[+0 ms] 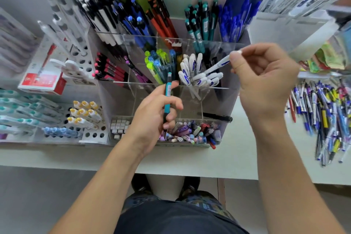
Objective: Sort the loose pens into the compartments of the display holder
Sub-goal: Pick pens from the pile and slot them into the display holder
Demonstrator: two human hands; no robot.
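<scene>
A clear acrylic display holder (121, 99) stands mid-table, its compartments filled with grouped pens. My left hand (152, 118) grips a teal pen (167, 91) upright over the holder's front compartments. My right hand (266, 81) pinches the end of a white pen with blue print (218, 65) between thumb and forefinger. That pen slants down into the compartment of matching white pens (197, 74). A pile of loose pens (322, 118) lies on the table at the right.
Teal pens (199, 23) and blue pens (235, 21) fill the holder's back row. A black pen (216, 117) lies across the front compartment's rim. White racks with markers (83, 118) and a red box (43, 81) sit at the left. The table edge (190, 175) runs near me.
</scene>
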